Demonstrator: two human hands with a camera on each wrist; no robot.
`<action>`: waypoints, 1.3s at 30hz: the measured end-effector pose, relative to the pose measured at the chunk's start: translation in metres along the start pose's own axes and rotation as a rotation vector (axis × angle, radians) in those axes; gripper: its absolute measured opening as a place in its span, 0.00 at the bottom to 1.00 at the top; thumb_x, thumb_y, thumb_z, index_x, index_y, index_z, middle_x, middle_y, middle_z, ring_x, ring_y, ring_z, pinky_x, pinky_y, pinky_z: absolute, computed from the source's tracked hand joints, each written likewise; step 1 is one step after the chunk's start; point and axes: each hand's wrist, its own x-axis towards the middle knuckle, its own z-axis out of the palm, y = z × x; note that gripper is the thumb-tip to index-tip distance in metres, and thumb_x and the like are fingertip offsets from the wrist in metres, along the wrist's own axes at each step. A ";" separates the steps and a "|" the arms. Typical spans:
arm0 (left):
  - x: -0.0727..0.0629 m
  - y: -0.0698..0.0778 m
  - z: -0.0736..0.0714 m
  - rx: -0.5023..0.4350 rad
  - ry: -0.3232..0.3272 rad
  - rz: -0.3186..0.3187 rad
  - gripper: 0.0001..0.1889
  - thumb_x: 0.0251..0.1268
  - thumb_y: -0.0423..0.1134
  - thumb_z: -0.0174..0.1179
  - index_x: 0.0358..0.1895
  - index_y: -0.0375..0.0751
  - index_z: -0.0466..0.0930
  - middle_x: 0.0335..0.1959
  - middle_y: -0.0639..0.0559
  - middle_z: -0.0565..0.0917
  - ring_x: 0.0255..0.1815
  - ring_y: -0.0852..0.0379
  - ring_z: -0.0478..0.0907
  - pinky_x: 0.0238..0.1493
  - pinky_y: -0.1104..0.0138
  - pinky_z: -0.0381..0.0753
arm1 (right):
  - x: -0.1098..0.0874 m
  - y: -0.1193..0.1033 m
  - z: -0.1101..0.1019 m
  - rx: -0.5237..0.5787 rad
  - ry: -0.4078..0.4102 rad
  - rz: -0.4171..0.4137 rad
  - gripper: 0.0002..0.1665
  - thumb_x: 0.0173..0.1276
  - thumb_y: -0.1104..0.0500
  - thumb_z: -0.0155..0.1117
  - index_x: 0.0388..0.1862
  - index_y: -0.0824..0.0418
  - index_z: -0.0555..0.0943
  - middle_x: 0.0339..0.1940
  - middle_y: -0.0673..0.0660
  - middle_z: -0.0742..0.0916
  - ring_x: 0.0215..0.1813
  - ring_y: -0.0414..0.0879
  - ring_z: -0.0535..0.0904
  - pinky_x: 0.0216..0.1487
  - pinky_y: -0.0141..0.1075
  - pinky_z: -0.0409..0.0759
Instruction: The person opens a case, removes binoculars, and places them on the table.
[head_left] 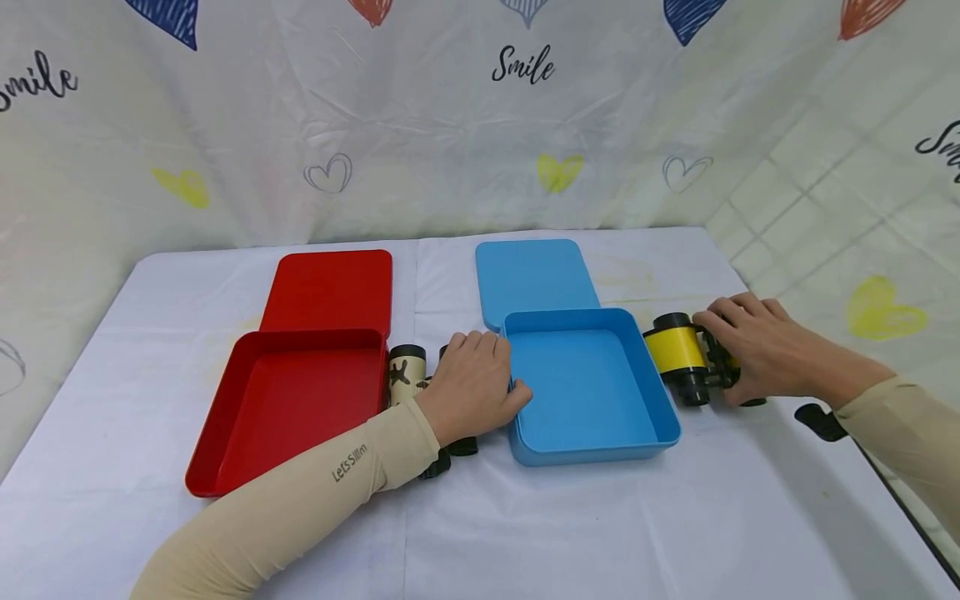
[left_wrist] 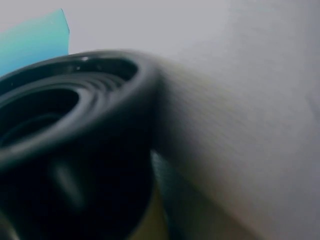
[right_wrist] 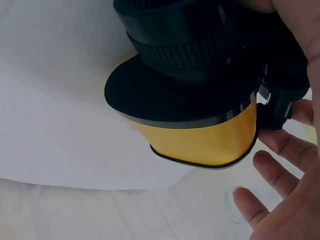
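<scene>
Camouflage-patterned binoculars (head_left: 407,377) lie between the red box and the blue box. My left hand (head_left: 472,383) covers their right barrel with curled fingers and holds it, its thumb beside the blue box's left wall. In the left wrist view, a black eyepiece of these binoculars (left_wrist: 95,165) fills the near left; the fingers are out of sight there. Yellow and black binoculars (head_left: 677,350) lie against the right side of the blue box. My right hand (head_left: 757,350) grips their right part; in the right wrist view several fingers reach past the yellow barrel (right_wrist: 200,142).
A red box (head_left: 225,400) stands at the left with its lid (head_left: 330,292) folded back. The blue box (head_left: 660,417) is also open, its lid (head_left: 536,279) lying behind it. White cloth (head_left: 525,533) covers the table; a printed curtain (head_left: 442,125) hangs behind.
</scene>
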 end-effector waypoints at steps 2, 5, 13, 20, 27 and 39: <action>0.000 0.000 0.000 -0.001 0.002 0.001 0.13 0.64 0.46 0.59 0.27 0.44 0.70 0.23 0.52 0.71 0.25 0.56 0.67 0.33 0.64 0.59 | 0.001 0.000 0.001 0.005 -0.011 0.004 0.62 0.34 0.43 0.88 0.68 0.63 0.69 0.62 0.66 0.78 0.64 0.66 0.67 0.60 0.64 0.70; -0.001 0.000 0.000 -0.001 0.008 0.001 0.13 0.64 0.46 0.59 0.27 0.44 0.70 0.22 0.52 0.71 0.25 0.56 0.66 0.33 0.64 0.59 | 0.002 -0.001 0.001 0.014 -0.024 0.007 0.62 0.35 0.44 0.87 0.68 0.62 0.69 0.63 0.66 0.78 0.64 0.66 0.67 0.60 0.64 0.70; 0.002 -0.001 0.000 0.013 0.014 0.007 0.13 0.64 0.46 0.59 0.27 0.43 0.70 0.22 0.51 0.72 0.24 0.56 0.67 0.32 0.65 0.56 | 0.006 0.000 0.003 0.012 -0.044 0.013 0.62 0.34 0.44 0.88 0.69 0.62 0.69 0.64 0.66 0.78 0.64 0.67 0.68 0.59 0.64 0.70; 0.006 -0.001 -0.001 0.018 -0.030 0.005 0.14 0.66 0.47 0.58 0.27 0.43 0.71 0.23 0.51 0.74 0.26 0.56 0.69 0.33 0.65 0.57 | 0.007 0.002 0.006 0.031 -0.056 0.022 0.59 0.37 0.44 0.87 0.68 0.60 0.70 0.64 0.65 0.78 0.65 0.67 0.67 0.60 0.65 0.70; 0.011 -0.002 -0.010 0.024 -0.190 -0.038 0.24 0.75 0.61 0.51 0.39 0.42 0.78 0.33 0.49 0.81 0.35 0.54 0.77 0.41 0.61 0.72 | 0.006 0.004 0.008 0.053 -0.067 0.034 0.58 0.37 0.44 0.88 0.67 0.58 0.71 0.63 0.64 0.79 0.65 0.66 0.67 0.60 0.66 0.71; 0.003 -0.029 -0.066 0.051 -0.197 -0.137 0.27 0.74 0.66 0.52 0.45 0.42 0.79 0.36 0.48 0.80 0.38 0.52 0.77 0.45 0.58 0.75 | -0.004 0.012 -0.020 0.058 -0.143 0.106 0.69 0.35 0.36 0.89 0.75 0.51 0.65 0.70 0.67 0.73 0.68 0.74 0.62 0.61 0.74 0.68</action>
